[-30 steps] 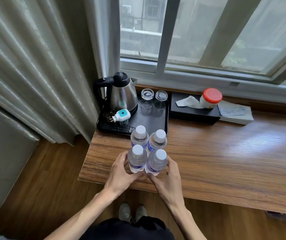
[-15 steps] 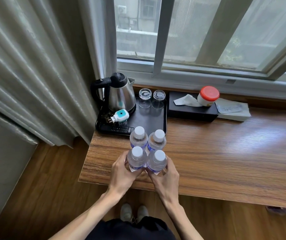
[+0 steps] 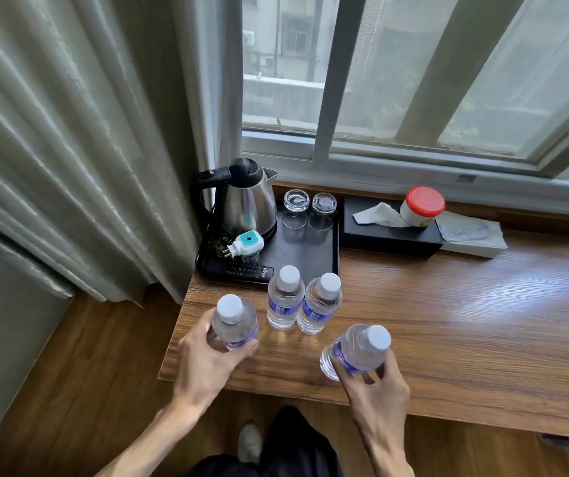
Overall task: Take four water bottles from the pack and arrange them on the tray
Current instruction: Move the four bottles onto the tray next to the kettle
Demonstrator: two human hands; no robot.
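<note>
Two clear water bottles with white caps, one on the left (image 3: 284,297) and one on the right (image 3: 320,304), stand side by side on the wooden table just in front of the black tray (image 3: 310,249). My left hand (image 3: 207,363) grips a third bottle (image 3: 234,323) above the table's left front corner. Over the front edge my right hand (image 3: 372,387) holds a fourth bottle (image 3: 357,351), tilted to the right. No wrapping is visible around any bottle.
On the tray stand a steel kettle (image 3: 246,201), two upturned glasses (image 3: 310,210), a teal plug (image 3: 246,242) and a remote (image 3: 241,270). A black tissue box (image 3: 389,235) carries a red-lidded jar (image 3: 420,206). A curtain (image 3: 69,149) hangs at left.
The four bottles stood together in a block between my hands. Now each hand has lifted one front bottle away, left and right, leaving the back two standing.
</note>
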